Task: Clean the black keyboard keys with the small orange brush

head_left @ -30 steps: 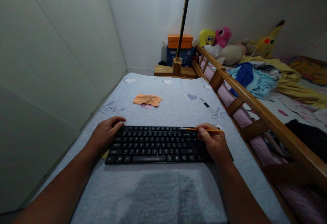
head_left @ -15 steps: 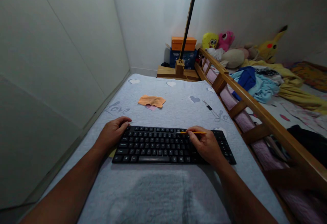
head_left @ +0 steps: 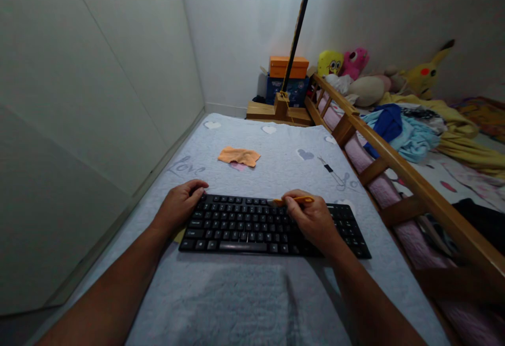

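Presently, the right hand (head_left: pixel 311 217) has its fingers closed in a pinch on the orange handle of a flat brush (head_left: pixel 303 199), thumb on the near side, fingers curled around the far side. The handle's end sticks out past the knuckles; the bristles point left, over the upper rows of keys. Whether they touch the keycaps cannot be told.

The left hand (head_left: pixel 177 205) is loosely bent, thumb and fingers slightly apart, lying against the upper left corner of the black keyboard (head_left: pixel 236 233). Whether it grips or merely rests there: cannot tell.

Writing: "Love" in grey script on the pale blue bedspread (head_left: pixel 205 304), left side; "Lo" partly legible at right. Lettering on the blue box (head_left: pixel 273 89) unreadable; key legends too small to read with certainty.

Position: the keyboard lies flat between the two hands, its number pad to the right of the right hand. An orange cloth (head_left: pixel 239 155) lies beyond it, well apart from both hands; a slender tool with a black band (head_left: pixel 329 168) lies beyond the right hand.
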The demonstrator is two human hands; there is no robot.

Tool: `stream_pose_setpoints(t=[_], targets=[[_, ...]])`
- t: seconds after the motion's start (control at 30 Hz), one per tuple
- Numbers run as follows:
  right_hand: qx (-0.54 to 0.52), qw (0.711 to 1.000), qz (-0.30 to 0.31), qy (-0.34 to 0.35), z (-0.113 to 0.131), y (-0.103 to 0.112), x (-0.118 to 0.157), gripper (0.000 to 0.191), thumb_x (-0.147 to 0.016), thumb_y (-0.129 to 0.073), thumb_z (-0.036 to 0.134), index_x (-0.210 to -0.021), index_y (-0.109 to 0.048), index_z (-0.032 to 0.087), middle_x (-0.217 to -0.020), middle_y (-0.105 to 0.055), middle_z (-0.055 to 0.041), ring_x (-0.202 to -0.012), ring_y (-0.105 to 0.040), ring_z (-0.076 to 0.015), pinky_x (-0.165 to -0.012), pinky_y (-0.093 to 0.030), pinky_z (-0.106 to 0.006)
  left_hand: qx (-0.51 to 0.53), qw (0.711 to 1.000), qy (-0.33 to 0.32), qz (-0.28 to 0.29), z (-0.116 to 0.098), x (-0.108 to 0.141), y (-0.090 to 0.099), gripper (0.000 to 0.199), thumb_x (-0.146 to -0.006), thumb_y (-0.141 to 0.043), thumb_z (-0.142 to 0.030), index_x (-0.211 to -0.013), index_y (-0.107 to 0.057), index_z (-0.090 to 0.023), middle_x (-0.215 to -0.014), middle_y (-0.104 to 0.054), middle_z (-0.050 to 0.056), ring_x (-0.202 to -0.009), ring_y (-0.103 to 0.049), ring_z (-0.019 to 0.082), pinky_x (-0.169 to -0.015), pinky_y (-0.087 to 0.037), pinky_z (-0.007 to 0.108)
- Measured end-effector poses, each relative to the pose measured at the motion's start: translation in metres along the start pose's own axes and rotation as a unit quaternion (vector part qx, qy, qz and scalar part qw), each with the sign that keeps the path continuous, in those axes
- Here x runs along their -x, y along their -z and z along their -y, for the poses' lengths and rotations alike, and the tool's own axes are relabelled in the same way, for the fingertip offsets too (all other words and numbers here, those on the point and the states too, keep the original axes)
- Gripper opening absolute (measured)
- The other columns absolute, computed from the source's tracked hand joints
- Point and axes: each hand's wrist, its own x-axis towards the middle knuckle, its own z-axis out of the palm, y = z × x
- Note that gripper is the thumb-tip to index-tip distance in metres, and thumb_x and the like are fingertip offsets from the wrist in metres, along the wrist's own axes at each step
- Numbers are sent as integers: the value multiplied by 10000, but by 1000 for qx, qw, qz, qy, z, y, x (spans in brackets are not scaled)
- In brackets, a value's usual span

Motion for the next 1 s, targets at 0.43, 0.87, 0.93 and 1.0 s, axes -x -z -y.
stream_pose_setpoints(t=[0.43,0.87,0.93,1.0], targets=[[24,996,-68,-53,-14,-8,-1,310,-955,-483,374,-730,-632,220,-528,-589,22,-491,-567,-149,-562,-433,-265,7,1000,12,-4,4,0,-2,416,-861,-537,-492,-1060,-774,-213,-914,-796,43,-853,-725,261,-783,-526,334],[1,996,-68,-64,-20,-13,6,371,-998,-473,426,-727,-623,221,-548,-616,9,-506,-600,-159,-555,-447,-271,35,999,23,-16,-1,1,-2,413,-831,-555,-495,-1031,-777,-210,-895,-791,46,-819,-714,254,-783,-530,339],[-4,995,-82,-63,-19,-12,7,382,-999,-469,434,-720,-620,221,-563,-622,6,-519,-605,-158,-561,-451,-269,49,998,29,-19,1,1,-4,418,-828,-566,-499,-1038,-774,-203,-890,-789,48,-808,-711,250,-765,-529,334],[-10,993,-94,-65,-19,-13,7,374,-1001,-474,444,-747,-631,219,-585,-633,4,-538,-616,-160,-571,-456,-269,64,997,31,-20,2,0,-5,425,-825,-574,-503,-1042,-767,-193,-882,-784,51,-799,-706,246,-756,-526,333]])
